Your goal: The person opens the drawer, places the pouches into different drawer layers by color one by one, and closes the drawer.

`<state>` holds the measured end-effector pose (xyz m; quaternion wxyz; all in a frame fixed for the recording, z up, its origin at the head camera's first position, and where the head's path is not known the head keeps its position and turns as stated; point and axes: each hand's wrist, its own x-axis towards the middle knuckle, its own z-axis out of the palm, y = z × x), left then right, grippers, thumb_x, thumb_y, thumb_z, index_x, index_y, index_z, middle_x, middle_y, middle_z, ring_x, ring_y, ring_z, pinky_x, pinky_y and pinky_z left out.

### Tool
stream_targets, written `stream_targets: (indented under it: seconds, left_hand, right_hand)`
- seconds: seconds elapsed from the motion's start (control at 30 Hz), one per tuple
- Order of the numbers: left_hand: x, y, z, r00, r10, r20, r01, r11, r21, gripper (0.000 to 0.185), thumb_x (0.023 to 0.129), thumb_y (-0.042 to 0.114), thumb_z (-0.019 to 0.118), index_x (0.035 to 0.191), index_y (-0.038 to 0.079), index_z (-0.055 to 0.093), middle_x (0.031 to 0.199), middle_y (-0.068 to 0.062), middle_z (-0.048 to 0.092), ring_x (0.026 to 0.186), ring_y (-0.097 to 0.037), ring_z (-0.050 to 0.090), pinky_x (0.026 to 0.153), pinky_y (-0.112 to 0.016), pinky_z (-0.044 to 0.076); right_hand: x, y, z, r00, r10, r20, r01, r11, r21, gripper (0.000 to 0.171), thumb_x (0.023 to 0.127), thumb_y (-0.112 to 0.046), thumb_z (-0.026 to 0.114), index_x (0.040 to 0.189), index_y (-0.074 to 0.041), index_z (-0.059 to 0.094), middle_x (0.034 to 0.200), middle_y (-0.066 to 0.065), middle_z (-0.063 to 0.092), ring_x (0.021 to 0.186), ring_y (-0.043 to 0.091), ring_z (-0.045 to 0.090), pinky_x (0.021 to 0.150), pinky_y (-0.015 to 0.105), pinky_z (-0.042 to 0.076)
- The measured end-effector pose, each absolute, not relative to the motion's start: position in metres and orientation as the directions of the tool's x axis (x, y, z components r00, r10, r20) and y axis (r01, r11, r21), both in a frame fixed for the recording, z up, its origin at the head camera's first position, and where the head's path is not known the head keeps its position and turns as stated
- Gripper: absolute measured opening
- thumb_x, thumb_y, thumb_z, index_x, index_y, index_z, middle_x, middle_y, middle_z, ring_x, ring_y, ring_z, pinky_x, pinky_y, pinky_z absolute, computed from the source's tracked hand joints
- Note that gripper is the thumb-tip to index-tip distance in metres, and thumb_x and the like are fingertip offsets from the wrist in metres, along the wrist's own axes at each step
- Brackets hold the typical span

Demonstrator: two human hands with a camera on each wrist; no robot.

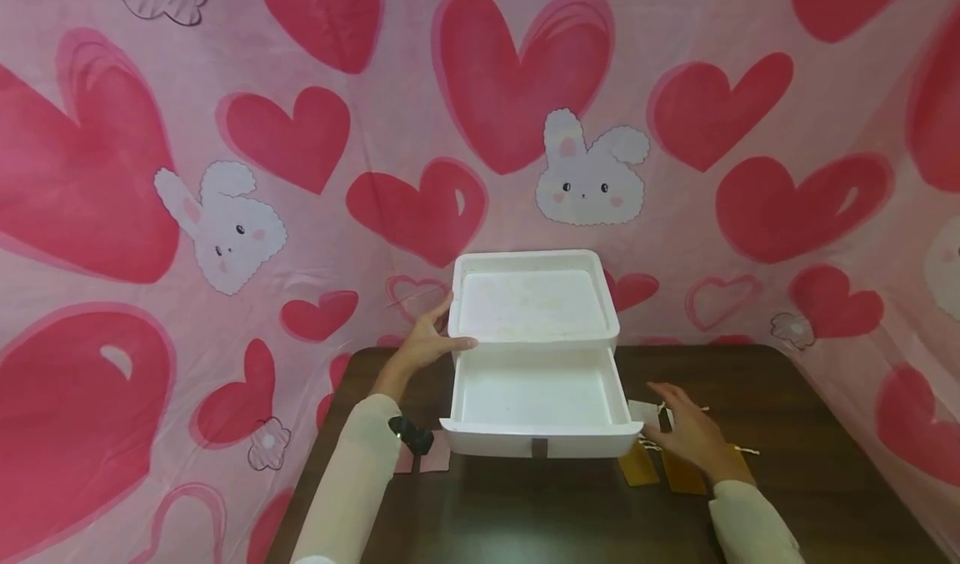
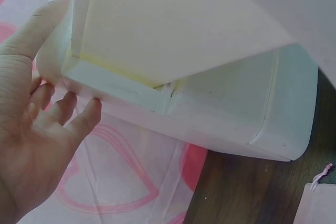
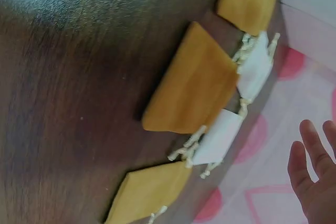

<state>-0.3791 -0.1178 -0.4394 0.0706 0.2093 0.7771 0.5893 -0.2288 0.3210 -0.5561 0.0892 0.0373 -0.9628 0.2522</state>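
A white plastic drawer box [image 1: 534, 301] stands at the back of a dark wooden table [image 1: 525, 514], and its lower drawer [image 1: 537, 397] is pulled out and looks empty. My left hand [image 1: 427, 346] rests against the box's left side with straight fingers; in the left wrist view its fingertips [image 2: 79, 116] touch the corner of the box [image 2: 184, 40]. My right hand [image 1: 686, 432] hovers flat, fingers spread, over small drawstring pouches to the right of the drawer. Yellow pouches [image 3: 191, 82] and white pouches [image 3: 220, 139] lie in a row, and the right hand [image 3: 315, 179] holds nothing.
A pink pouch [image 1: 429, 460] lies on the table by the drawer's left front corner. Pink cloth printed with hearts and rabbits [image 1: 225, 214] hangs behind the table and on both sides. Bare tabletop [image 3: 68, 77] stretches in front of the drawer.
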Motion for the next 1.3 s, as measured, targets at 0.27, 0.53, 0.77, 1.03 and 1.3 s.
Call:
stream_targets:
  seconds: [0.27,0.53,0.77,1.03,1.3]
  left_hand:
    - [-0.381,-0.117,-0.441,-0.897,0.411,0.161,0.26,0.196,0.946,0.107,0.08,0.007,0.086,0.163,0.014,0.019,0.167,-0.012,0.033,0.142,-0.033,0.047,0.111,-0.047,0.047]
    - [-0.381,-0.117,-0.44,-0.889,0.421,0.177,0.267,0.165,0.949,0.106,0.08,0.006,0.086,0.163,0.016,0.021,0.165,-0.013,0.036,0.14,-0.033,0.048,0.111,-0.047,0.048]
    - [-0.381,-0.117,-0.441,-0.893,0.417,0.167,0.251,0.155,0.955,0.107,0.079,0.005,0.086,0.163,0.013,0.019,0.168,-0.011,0.029,0.144,-0.033,0.044,0.112,-0.046,0.046]
    - [-0.38,-0.117,-0.441,-0.898,0.411,0.158,0.227,0.125,0.966,0.109,0.079,0.003,0.086,0.163,0.008,0.017,0.171,-0.012,0.022,0.15,-0.033,0.038,0.114,-0.047,0.043]
    - [-0.38,-0.119,-0.441,-0.893,0.417,0.17,0.243,0.128,0.962,0.107,0.079,0.002,0.085,0.163,0.014,0.02,0.167,-0.012,0.032,0.142,-0.031,0.046,0.112,-0.045,0.047]
  right_hand:
    - [-0.247,0.324,-0.567,-0.997,-0.022,0.078,-0.054,0.896,-0.44,0.075,0.08,-0.032,0.078,0.144,-0.004,0.051,0.142,0.029,0.051,0.113,0.05,0.063,0.086,0.074,0.052]
    - [-0.255,0.324,-0.577,-1.0,-0.008,0.018,-0.015,0.887,-0.462,0.077,0.079,-0.036,0.08,0.143,-0.002,0.052,0.139,0.03,0.052,0.106,0.042,0.065,0.085,0.069,0.054]
    - [-0.264,0.323,-0.585,-0.998,0.014,-0.057,0.038,0.887,-0.46,0.08,0.076,-0.039,0.084,0.14,-0.001,0.054,0.139,0.033,0.052,0.122,0.055,0.055,0.095,0.075,0.048]
    - [-0.272,0.326,-0.592,-0.998,0.006,-0.06,0.032,0.898,-0.438,0.077,0.076,-0.032,0.086,0.136,0.004,0.055,0.135,0.036,0.053,0.119,0.056,0.057,0.095,0.072,0.05]
    - [-0.275,0.328,-0.601,-0.999,-0.039,-0.03,-0.023,0.914,-0.405,0.077,0.074,-0.032,0.086,0.134,0.008,0.058,0.128,0.036,0.058,0.114,0.053,0.06,0.096,0.069,0.051]
